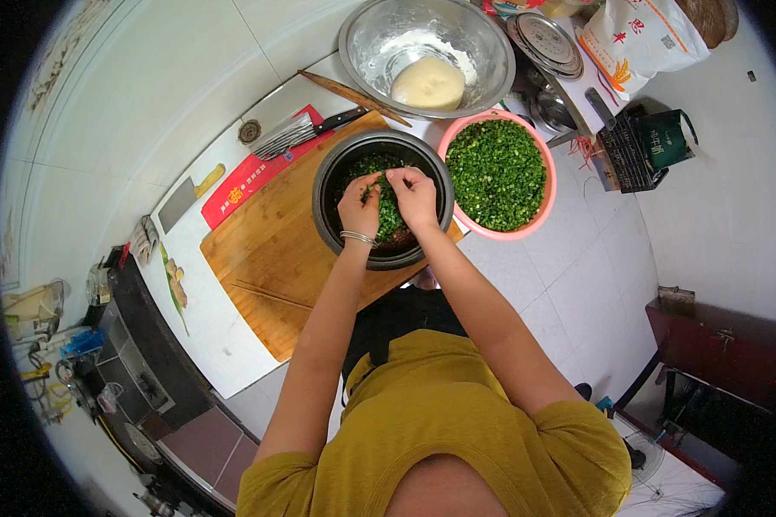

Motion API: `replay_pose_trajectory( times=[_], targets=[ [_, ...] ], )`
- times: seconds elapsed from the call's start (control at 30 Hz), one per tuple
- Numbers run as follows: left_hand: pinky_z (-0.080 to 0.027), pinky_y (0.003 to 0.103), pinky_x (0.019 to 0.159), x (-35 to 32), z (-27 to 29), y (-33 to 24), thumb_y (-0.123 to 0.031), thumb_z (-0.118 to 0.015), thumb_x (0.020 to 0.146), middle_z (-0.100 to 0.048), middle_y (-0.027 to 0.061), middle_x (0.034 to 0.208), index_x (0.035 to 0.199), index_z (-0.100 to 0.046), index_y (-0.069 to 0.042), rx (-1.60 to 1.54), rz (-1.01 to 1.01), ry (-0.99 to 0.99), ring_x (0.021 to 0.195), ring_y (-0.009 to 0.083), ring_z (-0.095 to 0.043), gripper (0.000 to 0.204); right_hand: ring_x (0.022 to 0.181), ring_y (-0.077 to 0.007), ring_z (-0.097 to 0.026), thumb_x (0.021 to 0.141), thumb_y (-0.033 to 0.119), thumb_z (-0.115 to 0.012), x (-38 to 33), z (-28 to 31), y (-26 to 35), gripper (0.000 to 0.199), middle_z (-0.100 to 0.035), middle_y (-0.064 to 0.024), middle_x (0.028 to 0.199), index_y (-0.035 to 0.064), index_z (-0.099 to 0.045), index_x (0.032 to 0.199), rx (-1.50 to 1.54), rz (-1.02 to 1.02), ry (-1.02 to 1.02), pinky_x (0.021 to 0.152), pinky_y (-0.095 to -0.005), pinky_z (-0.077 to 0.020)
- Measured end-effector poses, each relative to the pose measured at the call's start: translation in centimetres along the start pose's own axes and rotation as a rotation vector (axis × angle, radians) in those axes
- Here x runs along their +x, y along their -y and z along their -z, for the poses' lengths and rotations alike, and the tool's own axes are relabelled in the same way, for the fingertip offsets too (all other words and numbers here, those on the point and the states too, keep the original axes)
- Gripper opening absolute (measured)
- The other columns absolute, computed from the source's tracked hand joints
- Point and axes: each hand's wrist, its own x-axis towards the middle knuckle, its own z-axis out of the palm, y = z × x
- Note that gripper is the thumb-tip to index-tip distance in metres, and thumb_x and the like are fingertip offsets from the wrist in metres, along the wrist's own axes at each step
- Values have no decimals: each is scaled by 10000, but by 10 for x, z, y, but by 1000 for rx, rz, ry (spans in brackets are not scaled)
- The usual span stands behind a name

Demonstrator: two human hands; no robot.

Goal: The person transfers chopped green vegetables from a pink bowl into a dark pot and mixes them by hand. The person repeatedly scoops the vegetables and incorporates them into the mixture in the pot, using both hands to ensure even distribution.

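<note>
Both hands are down inside the dark pot that sits on the wooden cutting board. The left hand (a metal bangle on its wrist) has its fingers pinched on a clump of chopped greens in the pot; the right hand curls over the same heap, fingertips bunched in it, though whether it grips any I cannot tell. Just beside the pot stands a pink bowl full of more chopped greens, and behind both a steel bowl holds a ball of dough. A cleaver lies at the board's far edge.
</note>
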Motion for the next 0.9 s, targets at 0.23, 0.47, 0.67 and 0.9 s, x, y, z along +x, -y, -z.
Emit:
replay_pose_trajectory(
  times=[0.23,0.47,0.67,0.9],
  targets=[
    [-473,317,746,0,1,11,-212,-596,831,-619,112,970,927,-648,-50,286,-113,40,873,258,-585,195,721,-112,-571,821,158,-604,1,15,2,172,-643,-62,772,3,-664,864,-35,37,85,687,-252,-441],
    [-470,313,643,4,12,3,-223,-595,829,-624,89,896,858,-644,-39,260,-46,43,739,226,-592,193,892,-146,-591,919,188,-471,18,23,5,228,-639,-71,930,8,-598,976,884,-575,133,753,-236,-421],
    [-474,294,643,2,8,-1,-64,-560,816,-614,84,889,925,-633,-58,146,-154,39,737,213,-595,131,1008,-153,-549,936,263,-395,20,23,-6,306,-592,-85,1079,37,-556,1066,842,-538,157,772,-231,-409],
    [-315,437,987,-6,-1,-15,-159,-529,853,-563,91,1126,1011,-627,-91,413,-370,74,1050,281,-504,198,1227,-204,-383,951,253,-315,24,23,15,407,-470,-106,1284,26,-434,1267,999,-417,272,1037,-294,-230]
  ],
)
